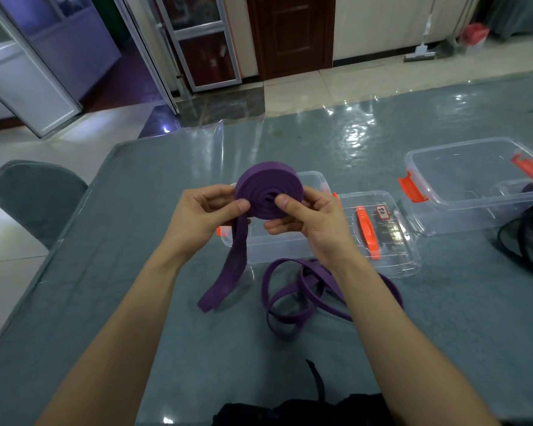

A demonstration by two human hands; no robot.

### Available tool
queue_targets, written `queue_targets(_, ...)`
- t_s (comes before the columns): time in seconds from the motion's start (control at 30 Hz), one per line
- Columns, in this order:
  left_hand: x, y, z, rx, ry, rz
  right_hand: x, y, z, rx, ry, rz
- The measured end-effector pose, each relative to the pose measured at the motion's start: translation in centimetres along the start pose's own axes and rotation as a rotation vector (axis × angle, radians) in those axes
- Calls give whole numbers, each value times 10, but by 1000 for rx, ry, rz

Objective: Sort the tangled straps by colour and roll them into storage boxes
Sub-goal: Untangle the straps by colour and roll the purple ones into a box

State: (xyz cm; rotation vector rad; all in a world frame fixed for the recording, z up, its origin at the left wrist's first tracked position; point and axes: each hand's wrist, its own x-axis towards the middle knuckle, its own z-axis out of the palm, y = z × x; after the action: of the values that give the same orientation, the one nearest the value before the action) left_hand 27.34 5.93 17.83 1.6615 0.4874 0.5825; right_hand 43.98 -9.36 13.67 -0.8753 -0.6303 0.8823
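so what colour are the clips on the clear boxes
Orange; the head view shows the clips clearly.

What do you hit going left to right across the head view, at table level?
Grey chair → left hand → purple roll → right hand → clear lid with orange handle → open clear box.

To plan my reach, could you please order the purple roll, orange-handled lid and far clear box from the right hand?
1. Purple rolled strap, in the right hand.
2. Clear plastic lid with orange handle, just right.
3. Clear plastic storage box, far right.
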Motion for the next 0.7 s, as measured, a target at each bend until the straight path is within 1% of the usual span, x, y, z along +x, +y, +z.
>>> queue_targets(0.17,-2,-1,5,-42,3,-4,-1,7,1,40,20,-15)
queue_targets(0.23,-3,-3,9,-40,10,6,-2,13,0,66,23,0)
queue_targets(0.3,-4,-2,7,-6,11,0,-2,18,-4,80,-12,41)
queue_targets(0.37,-5,3,-3,110,-11,-8,-3,17,-11,-14,-84,103)
queue_targets(0.47,-3,14,-19,361,-103,-56,-5,6,-23,-395,-128,139)
queue_targets(0.53,-1,23,-24,592,-186,-56,-5,2,-21,-554,-116,116)
queue_targets(0.6,0,35,-25,817,-250,-27,-6,6,-11,-664,-119,102)
queue_targets(0.7,-2,51,-30,992,-319,-32,-11,17,4,-721,-158,109)
